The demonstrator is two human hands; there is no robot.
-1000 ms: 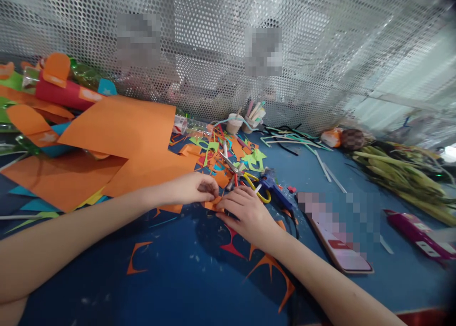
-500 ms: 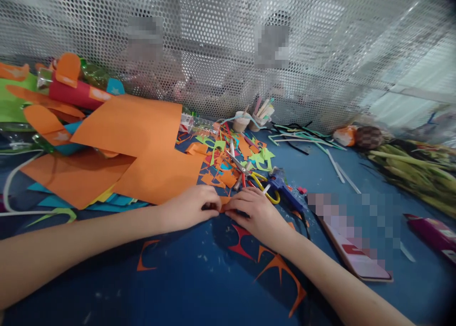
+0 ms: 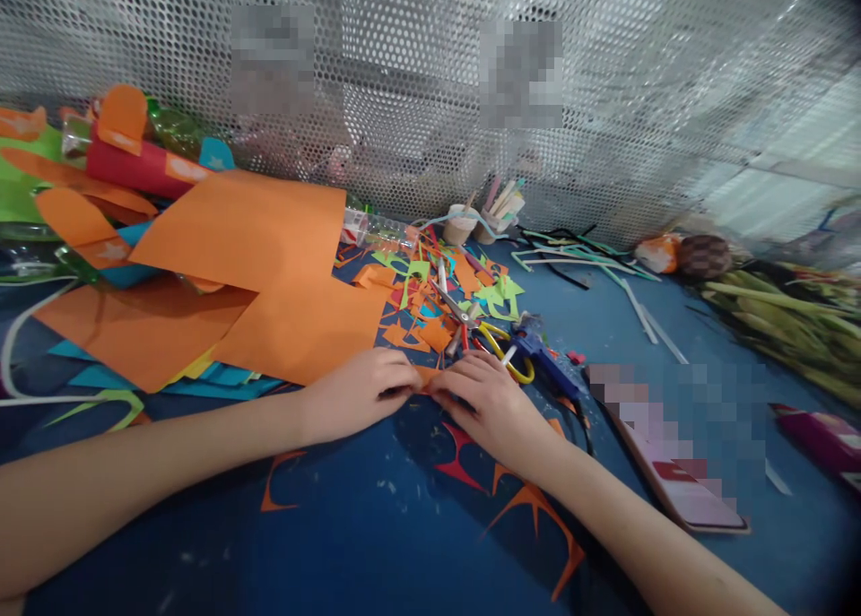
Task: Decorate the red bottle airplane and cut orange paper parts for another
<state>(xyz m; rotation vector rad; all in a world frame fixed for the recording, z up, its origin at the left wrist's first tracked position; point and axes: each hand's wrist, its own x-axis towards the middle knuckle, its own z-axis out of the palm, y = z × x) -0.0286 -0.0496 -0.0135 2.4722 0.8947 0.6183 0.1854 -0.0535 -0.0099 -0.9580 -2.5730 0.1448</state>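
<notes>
A small piece of orange paper (image 3: pixel 426 379) is pinched between my two hands, with most of it hidden by the fingers. My left hand (image 3: pixel 367 392) grips its left end, thumb and fingers together. On the opposite end, my right hand (image 3: pixel 485 403) is closed too, its fingers bent over the paper. Just beyond my right hand lie scissors (image 3: pixel 501 342) with yellow and red handles and a blue glue gun (image 3: pixel 548 360). Large orange sheets (image 3: pixel 302 320) spread out behind my left hand. Red and orange paper offcuts (image 3: pixel 461 459) lie on the blue table near my right wrist.
Coloured paper scraps (image 3: pixel 430 302) cover the table's middle. Two cups (image 3: pixel 460 225) stand by the perforated metal screen (image 3: pixel 410 105). Paper-decorated plastic bottles (image 3: pixel 144 163) fill the left. On the right are a phone (image 3: pixel 673 464), a purple packet (image 3: pixel 817 441) and dried husks (image 3: pixel 787 329).
The view has shifted slightly. Both hands stay together on the orange paper, with hardly any movement of the fingers.
</notes>
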